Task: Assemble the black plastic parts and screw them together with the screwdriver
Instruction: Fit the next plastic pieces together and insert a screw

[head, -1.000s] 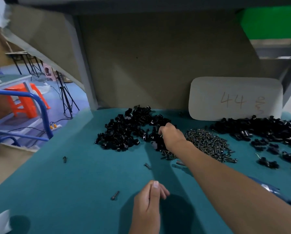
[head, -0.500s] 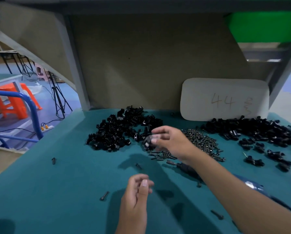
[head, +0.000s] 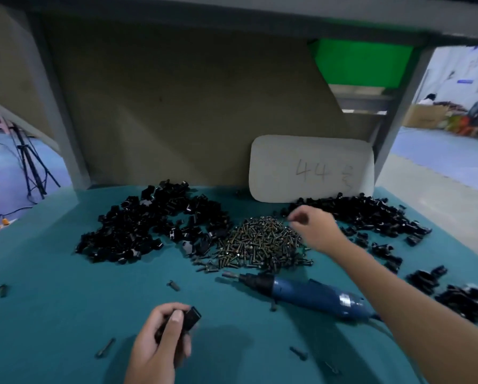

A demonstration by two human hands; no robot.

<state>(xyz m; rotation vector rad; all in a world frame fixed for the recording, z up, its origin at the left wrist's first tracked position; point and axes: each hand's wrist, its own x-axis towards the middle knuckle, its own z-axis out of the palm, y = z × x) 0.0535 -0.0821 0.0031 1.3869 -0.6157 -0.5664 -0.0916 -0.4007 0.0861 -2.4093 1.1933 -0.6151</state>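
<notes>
Table [head: 52,300]: screw pile [head: 260,245] at centre, left parts pile [head: 149,225] just left of it, right parts pile [head: 371,217] to its right, board [head: 310,167] propped behind. Screwdriver [head: 301,293] lies in front of the screws. Left hand [head: 160,342] nearest, holding black part [head: 190,318]; right hand [head: 312,225] above the screws' right edge. Loose screws [head: 105,347] scattered in front.

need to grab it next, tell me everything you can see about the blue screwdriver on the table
The electric screwdriver lies flat on the teal table, just in front of the screw pile, neither hand on it. Its body looks like glossy blue plastic, with a black nose section and a metal bit pointing left. A silvery patch shows near the rear, where a cord leaves toward the right and passes under the right forearm. A loose screw lies against its near side; only the table seems to support it.
</notes>
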